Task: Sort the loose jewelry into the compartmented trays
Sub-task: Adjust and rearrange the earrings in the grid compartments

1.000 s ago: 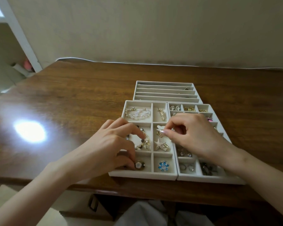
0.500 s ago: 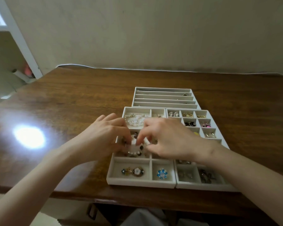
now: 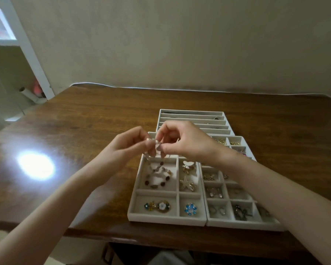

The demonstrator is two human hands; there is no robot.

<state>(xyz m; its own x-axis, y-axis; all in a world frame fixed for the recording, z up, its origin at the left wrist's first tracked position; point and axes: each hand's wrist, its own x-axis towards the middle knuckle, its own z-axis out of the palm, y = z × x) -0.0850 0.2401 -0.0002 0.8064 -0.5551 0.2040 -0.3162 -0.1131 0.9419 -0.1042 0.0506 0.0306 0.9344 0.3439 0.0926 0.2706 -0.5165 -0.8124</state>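
Observation:
My left hand [image 3: 126,145] and my right hand [image 3: 185,143] are raised together above the left white tray [image 3: 135,192]. Both pinch the top of a beaded bracelet [image 3: 153,150] that hangs down between them toward the tray's middle left compartment. A brown-bead bracelet [image 3: 158,177] lies in that compartment. A star brooch [image 3: 186,183] and a heart-topped piece [image 3: 188,166] lie in the cell to its right. A flower brooch [image 3: 158,206] and a blue flower piece [image 3: 190,209] sit in the front cells.
A second white tray [image 3: 214,220] of small cells with earrings touches the first on its right. A long-slot tray [image 3: 191,119] lies behind both. The wooden table [image 3: 84,134] has a bright light glare [image 3: 35,166] at left. Its front edge is close to the trays.
Both hands have lifted from inside the left tray, carrying a beaded bracelet up between them. The brown-bead bracelet and brooches, covered before, now show.

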